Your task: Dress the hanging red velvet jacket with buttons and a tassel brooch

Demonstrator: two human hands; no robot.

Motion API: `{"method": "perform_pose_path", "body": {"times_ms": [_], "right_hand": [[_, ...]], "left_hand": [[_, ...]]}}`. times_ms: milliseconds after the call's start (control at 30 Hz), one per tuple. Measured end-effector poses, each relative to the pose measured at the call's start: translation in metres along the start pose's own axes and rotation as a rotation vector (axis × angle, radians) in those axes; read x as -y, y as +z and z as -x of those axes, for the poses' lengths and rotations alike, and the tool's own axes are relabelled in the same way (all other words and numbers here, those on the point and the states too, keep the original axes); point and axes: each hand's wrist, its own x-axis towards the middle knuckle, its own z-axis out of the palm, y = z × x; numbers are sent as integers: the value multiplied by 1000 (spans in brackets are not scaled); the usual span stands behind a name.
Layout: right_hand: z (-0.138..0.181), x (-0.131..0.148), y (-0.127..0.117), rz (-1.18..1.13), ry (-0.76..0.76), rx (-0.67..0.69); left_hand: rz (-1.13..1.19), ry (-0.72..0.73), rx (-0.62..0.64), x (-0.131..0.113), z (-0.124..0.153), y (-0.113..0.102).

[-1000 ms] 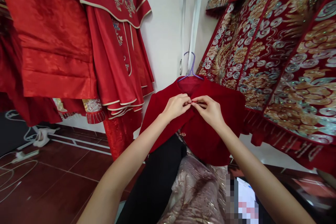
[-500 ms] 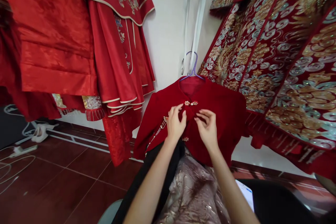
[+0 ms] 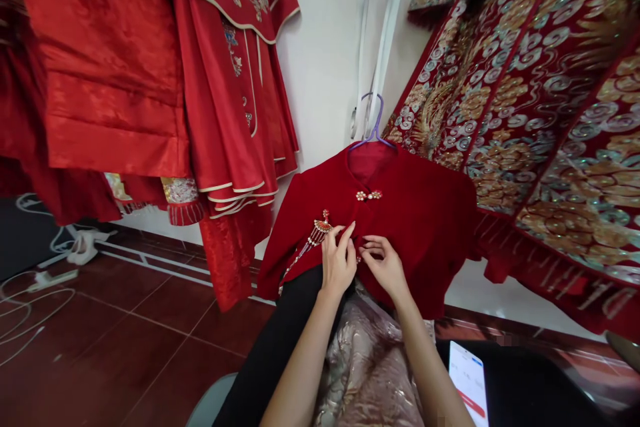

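Note:
A dark red velvet jacket (image 3: 425, 213) hangs by its collar on a purple hanger (image 3: 376, 121). Its upper flower-shaped clasp (image 3: 369, 195) is fastened. Both of my hands are at the lower clasp (image 3: 358, 259), which my fingers mostly cover. My left hand (image 3: 339, 260) has its thumb and fingers drawn together at the jacket's front edge. From the other side my right hand (image 3: 385, 268) pinches at the same spot. A fan-shaped brooch (image 3: 323, 229) with beaded strands dangles beside my left hand.
Red embroidered garments (image 3: 230, 113) hang at left, and a heavily sequined gown (image 3: 525, 120) at right. A shimmering pinkish fabric (image 3: 370, 360) lies across my lap. At lower right rests a phone (image 3: 468, 383) with its screen lit. White cables (image 3: 30, 307) and shoes (image 3: 85, 247) are on the tiled floor.
Both hands have moved down from below the upper clasp to the lower one and closer together. The brooch and upper clasp are now more exposed.

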Motion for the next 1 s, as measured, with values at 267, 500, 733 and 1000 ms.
{"method": "perform_pose_path", "body": {"times_ms": [267, 500, 733, 1000], "right_hand": [[4, -3, 4, 324, -35, -90], [9, -2, 12, 364, -48, -240], [2, 3, 0, 351, -52, -103], [11, 56, -69, -388, 198, 199]], "left_hand": [[14, -18, -145, 8, 4, 3], [-10, 15, -195, 8, 2, 3], [-37, 1, -252, 9, 2, 1], [-52, -19, -114, 7, 1, 3]]}}
